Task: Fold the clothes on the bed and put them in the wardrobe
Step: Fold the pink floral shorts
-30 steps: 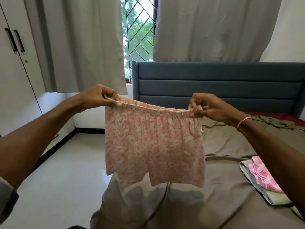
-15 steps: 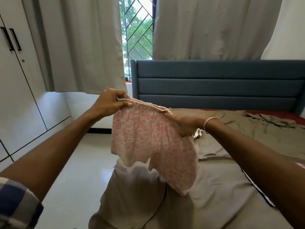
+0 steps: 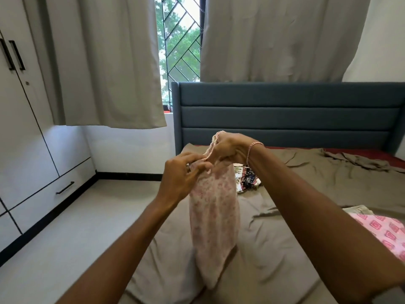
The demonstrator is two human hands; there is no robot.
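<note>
The two hands have come together, so the pink shorts (image 3: 213, 227) are now hanging folded in half, not spread wide like before. On the left, the wardrobe (image 3: 26, 128) is standing with its doors closed. The left hand (image 3: 182, 178) is pinching the waistband with curled fingers. The shorts are hanging in the air over the bed (image 3: 285, 238). The right hand (image 3: 230, 150) is gripping the top of the waistband, fingers clamped on it. If one hand lets go too soon, the soft halves could slide apart and the fold could come undone.
</note>
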